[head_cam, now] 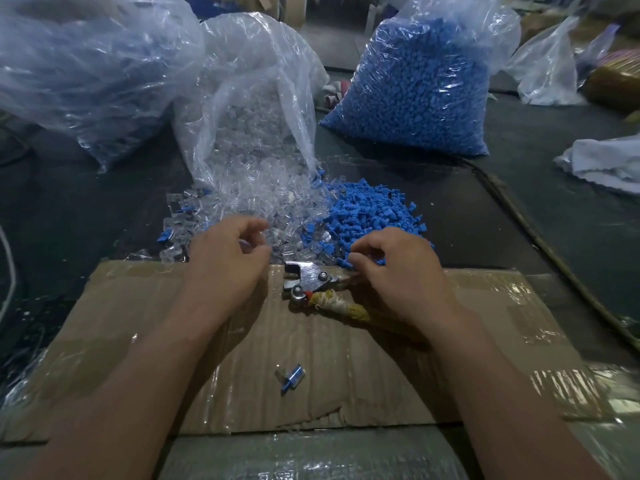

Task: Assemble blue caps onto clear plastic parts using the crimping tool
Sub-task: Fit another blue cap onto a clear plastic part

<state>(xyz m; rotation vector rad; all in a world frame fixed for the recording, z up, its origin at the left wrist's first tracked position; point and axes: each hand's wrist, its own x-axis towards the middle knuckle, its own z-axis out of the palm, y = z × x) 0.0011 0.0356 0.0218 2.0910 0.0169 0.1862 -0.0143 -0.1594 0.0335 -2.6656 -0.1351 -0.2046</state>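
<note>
My left hand (228,261) is curled at the near edge of the pile of clear plastic parts (263,202) and pinches a clear part between thumb and forefinger. My right hand (398,268) is curled over the near edge of the loose blue caps (367,209), its thumb and forefinger pinching a blue cap (347,262). The crimping tool (308,280) lies between my hands on the cardboard (242,358), metal head pointing left. Its cloth-wrapped handles run under my right palm. One assembled clear part with a blue cap (291,375) lies on the cardboard nearer to me.
An open bag of clear parts (249,109) spills into the pile. A full bag of blue caps (415,88) stands at the back right, and another plastic bag (86,64) at the back left. A white cloth (606,161) lies at the right. A cable (540,233) runs along the dark table.
</note>
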